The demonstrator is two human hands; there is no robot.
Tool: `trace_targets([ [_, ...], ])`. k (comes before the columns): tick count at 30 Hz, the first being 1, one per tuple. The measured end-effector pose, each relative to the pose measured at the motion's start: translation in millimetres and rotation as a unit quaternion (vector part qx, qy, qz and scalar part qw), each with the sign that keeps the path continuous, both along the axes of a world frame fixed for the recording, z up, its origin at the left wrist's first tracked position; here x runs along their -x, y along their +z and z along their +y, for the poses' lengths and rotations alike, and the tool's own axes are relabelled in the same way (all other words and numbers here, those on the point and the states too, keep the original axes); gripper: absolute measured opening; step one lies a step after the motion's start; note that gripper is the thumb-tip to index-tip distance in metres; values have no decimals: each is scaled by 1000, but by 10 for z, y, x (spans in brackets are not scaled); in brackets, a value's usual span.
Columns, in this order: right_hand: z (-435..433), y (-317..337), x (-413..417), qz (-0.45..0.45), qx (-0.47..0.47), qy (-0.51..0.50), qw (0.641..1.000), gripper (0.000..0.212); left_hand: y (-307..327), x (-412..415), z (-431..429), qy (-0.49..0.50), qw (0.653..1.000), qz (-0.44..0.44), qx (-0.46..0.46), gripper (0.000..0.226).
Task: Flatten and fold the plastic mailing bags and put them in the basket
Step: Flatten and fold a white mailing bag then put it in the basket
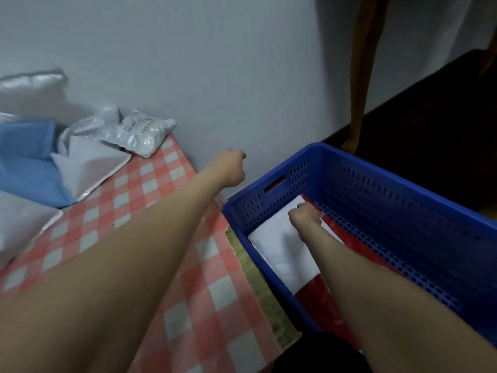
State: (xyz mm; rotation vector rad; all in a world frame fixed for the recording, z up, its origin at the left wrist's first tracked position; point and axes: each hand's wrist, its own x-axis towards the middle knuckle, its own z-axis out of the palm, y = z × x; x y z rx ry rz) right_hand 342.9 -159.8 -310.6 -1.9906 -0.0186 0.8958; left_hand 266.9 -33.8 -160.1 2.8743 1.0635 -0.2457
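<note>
A blue perforated basket point(376, 170) stands to the right of the table, below its edge. Inside lies a folded white mailing bag point(279, 246) on top of a red bag point(314, 294). My right hand point(305, 218) reaches down into the basket, its fingers curled on the far end of the white bag. My left hand point(228, 168) is stretched out over the far right corner of the table near the wall, curled like a fist with nothing seen in it. Unfolded bags lie at the table's far left: a white one point(88, 162), a blue one point(29, 162) and a crumpled clear one point(139, 133).
The table has a red-and-white checked cloth point(188, 265) and stands against a pale wall. Another white bag point(21, 224) lies at the left edge. A dark piece of furniture point(430, 130) stands behind the basket.
</note>
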Motion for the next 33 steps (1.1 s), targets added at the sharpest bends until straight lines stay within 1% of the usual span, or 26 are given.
trace_targets([
  [2, 74, 293, 66, -60, -5, 38, 997, 28, 149, 157, -23, -4, 999, -46, -22, 51],
  [7, 192, 1146, 449, -177, -20, 102, 979, 43, 568, 712, -105, 31, 990, -125, -50, 49],
  [9, 261, 1376, 603, -208, -25, 115, 971, 46, 682, 957, -124, 45, 988, -141, -53, 50],
  [12, 367, 1692, 890, -248, -42, 130, 959, 46, 802, 1362, -120, 73, 985, -146, -45, 50],
  [18, 603, 2094, 1444, -262, -74, 164, 948, 47, 869, 2030, 23, 122, 981, -146, -38, 43],
  [19, 715, 2165, 1632, -263, -83, 178, 945, 47, 899, 2236, 94, 140, 978, -150, -41, 44],
  [22, 820, 2218, 1822, -261, -95, 199, 940, 44, 877, 2381, 177, 155, 977, -142, -47, 46],
  [23, 935, 2254, 1967, -269, -104, 215, 933, 43, 891, 2518, 263, 171, 973, -148, -53, 46],
  [27, 1222, 2319, 2307, -260, -126, 270, 918, 40, 1000, 2844, 489, 222, 956, -153, -120, 48],
  [31, 1482, 2289, 2543, -244, -142, 318, 905, 47, 1156, 3205, 784, 307, 920, -147, -194, 51],
  [32, 1510, 2272, 2590, -242, -143, 328, 902, 40, 1180, 3294, 861, 333, 911, -141, -197, 54],
  [33, 1561, 2224, 2603, -243, -143, 332, 900, 23, 1198, 3374, 922, 362, 904, -138, -184, 59],
])
